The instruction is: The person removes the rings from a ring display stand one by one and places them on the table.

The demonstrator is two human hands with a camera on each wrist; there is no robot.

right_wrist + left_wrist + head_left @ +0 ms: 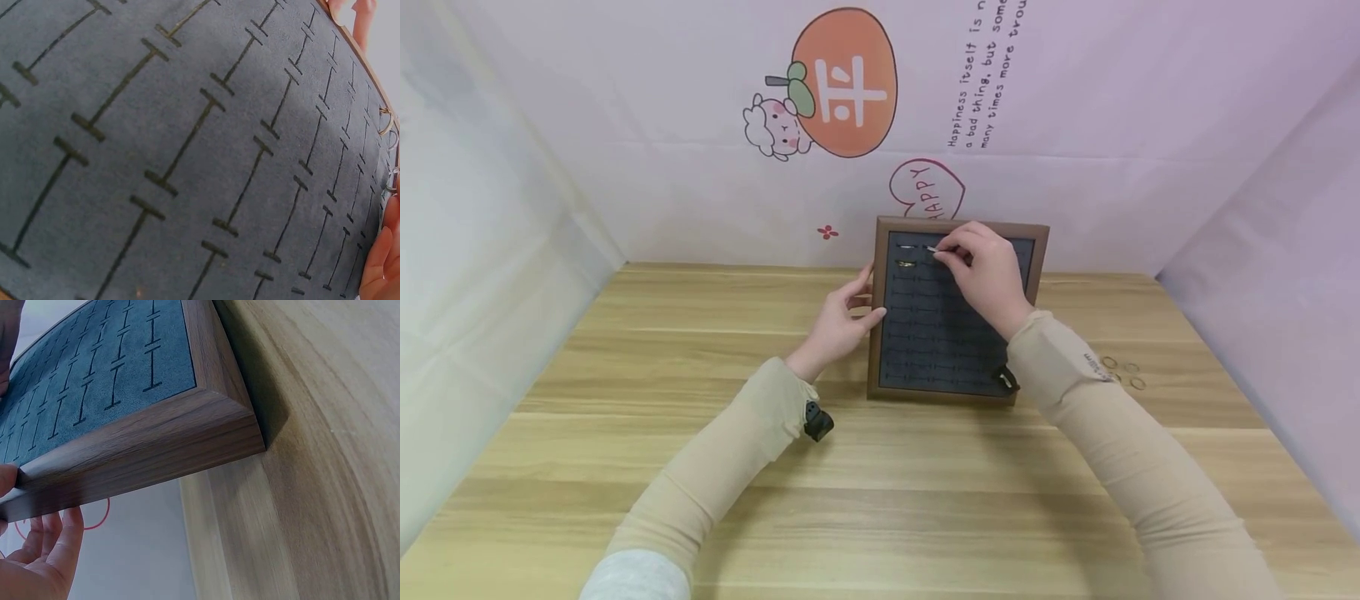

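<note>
A ring display tray with a brown wooden frame (876, 350) and a dark slotted pad (917, 333) stands propped up near the back wall. My left hand (838, 321) grips its left side, thumb at the front edge and fingers behind, as the left wrist view also shows. Near the top of the pad, my right hand (988, 271) pinches a small ring (931, 249) at a top-row slot. To its left a silver-looking ring (906, 247) sits in the same row, with a gold ring (906, 264) below it. My right hand (382, 256) is partly cut off in the right wrist view.
Several loose rings (1108, 362) lie on the wooden table (880, 517) beyond my right forearm. A printed white cloth (700, 192) hangs close behind the tray. Black wrist straps (817, 421) show at both cuffs.
</note>
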